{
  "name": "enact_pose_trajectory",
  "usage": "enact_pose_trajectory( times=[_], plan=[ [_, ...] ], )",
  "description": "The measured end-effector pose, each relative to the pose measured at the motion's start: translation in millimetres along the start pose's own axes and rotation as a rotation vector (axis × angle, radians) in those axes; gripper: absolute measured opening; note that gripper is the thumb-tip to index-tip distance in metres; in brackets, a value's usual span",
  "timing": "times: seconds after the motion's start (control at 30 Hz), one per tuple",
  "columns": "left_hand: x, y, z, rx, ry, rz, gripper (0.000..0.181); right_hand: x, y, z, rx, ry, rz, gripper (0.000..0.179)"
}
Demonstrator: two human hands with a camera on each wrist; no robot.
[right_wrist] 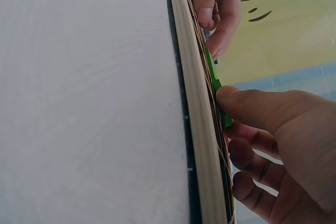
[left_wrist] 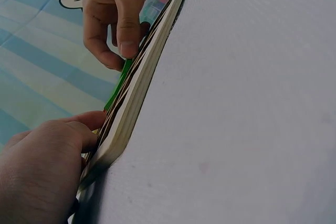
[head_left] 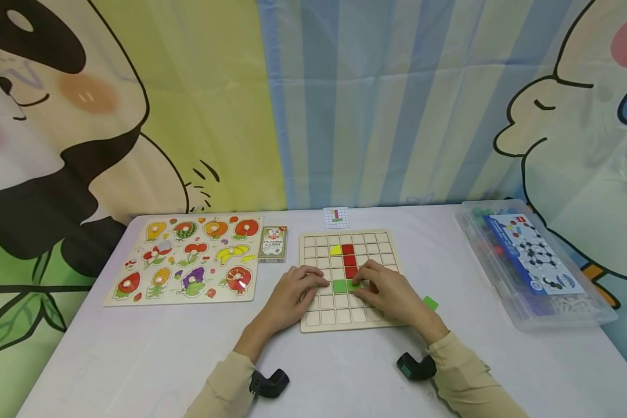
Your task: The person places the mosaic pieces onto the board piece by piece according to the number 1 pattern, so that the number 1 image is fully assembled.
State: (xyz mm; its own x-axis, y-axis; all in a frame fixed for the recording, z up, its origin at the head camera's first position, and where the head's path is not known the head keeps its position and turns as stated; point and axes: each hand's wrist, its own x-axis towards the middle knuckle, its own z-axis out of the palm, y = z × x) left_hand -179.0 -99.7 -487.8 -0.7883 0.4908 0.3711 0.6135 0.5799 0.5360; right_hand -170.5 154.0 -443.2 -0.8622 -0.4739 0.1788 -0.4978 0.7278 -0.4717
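A wooden grid board (head_left: 321,319) lies flat on the table, framed by both hands. Two or more red square tiles (head_left: 348,260) form a column on it, with a yellow piece (head_left: 336,250) left of the column's top. Below sits a green square tile (head_left: 339,286). My right hand (head_left: 389,290) pinches another green tile (right_wrist: 227,119) between thumb and index finger, right at the board's surface beside the first green one. Over the board's left edge, my left hand (head_left: 295,293) rests with relaxed fingers, its fingertips near the green tile and holding nothing.
Behind the board lies a small pattern card (head_left: 337,217). A fruit puzzle board (head_left: 183,261) and a playing card box (head_left: 273,244) are on the left. One loose green tile (head_left: 431,303) lies by the right forearm. A clear plastic case (head_left: 538,264) occupies the right side.
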Motion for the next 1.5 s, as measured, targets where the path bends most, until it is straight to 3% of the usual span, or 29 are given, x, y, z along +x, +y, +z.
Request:
enact_pose_trajectory(
  times=[0.73, 0.97, 1.2, 1.5],
  plan=[
    [0.6, -2.0, 0.8, -0.009, 0.000, -0.007, 0.023, 0.4, 0, 1, -0.022, 0.020, -0.004, 0.007],
    [0.4, -1.1, 1.8, -0.021, -0.003, -0.016, 0.024, -3.8, 6, -7, 0.001, 0.020, 0.035, 0.009],
    [-0.9, -0.1, 2.7, -0.016, 0.006, -0.002, 0.023, -16.9, 24, -22, 0.048, 0.042, 0.058, 0.008],
    [-1.1, -1.0, 2.3, -0.010, 0.016, -0.003, 0.023, -37.7, 50, -41, 0.026, 0.080, 0.032, 0.009]
  ],
)
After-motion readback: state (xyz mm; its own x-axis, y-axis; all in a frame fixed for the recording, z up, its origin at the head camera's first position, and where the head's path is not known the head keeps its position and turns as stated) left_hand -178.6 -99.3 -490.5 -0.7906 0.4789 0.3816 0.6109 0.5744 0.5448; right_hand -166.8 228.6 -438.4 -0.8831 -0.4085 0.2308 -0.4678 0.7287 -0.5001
